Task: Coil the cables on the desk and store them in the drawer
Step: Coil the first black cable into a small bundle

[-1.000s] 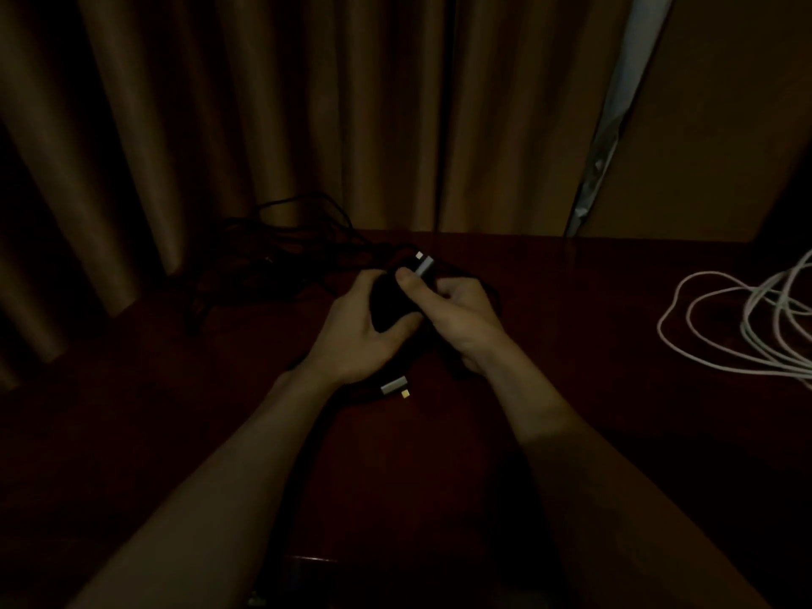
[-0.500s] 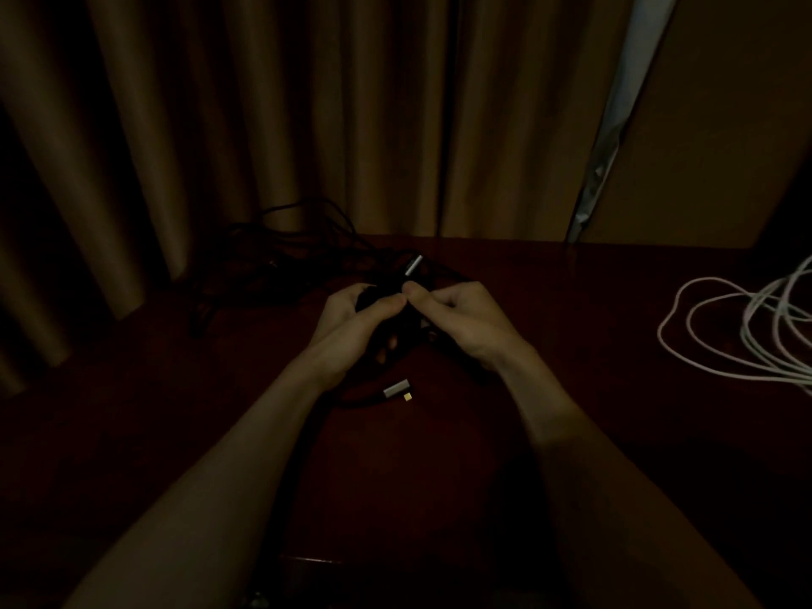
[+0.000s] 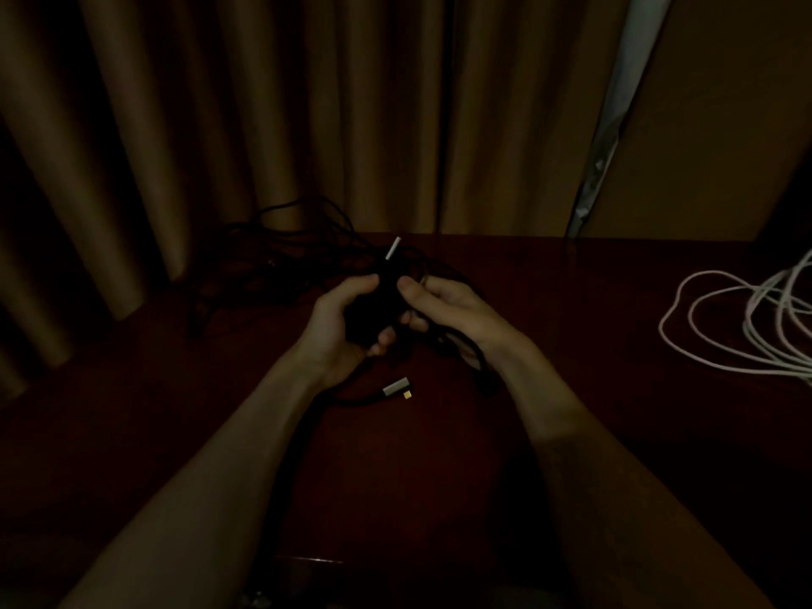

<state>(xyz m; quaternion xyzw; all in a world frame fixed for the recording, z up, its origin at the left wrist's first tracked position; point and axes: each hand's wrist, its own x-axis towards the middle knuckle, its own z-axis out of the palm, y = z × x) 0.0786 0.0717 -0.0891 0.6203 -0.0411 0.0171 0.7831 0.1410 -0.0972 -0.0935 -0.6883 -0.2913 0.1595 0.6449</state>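
Black cable coil (image 3: 373,309) is gripped above the dark red bench (image 3: 593,292) by the left hand (image 3: 336,327), fingers (image 3: 381,338) curled round it; a strand is pinched by the right hand (image 3: 452,305). Silver plug (image 3: 392,248) is held upward; angled plug (image 3: 397,387) is seen lying on the bench. White cable (image 3: 742,327) is spread loose far right

Tan pleated curtain (image 3: 263,103) behind; plain brown panel (image 3: 725,125) right; pale strip (image 3: 615,103) between.
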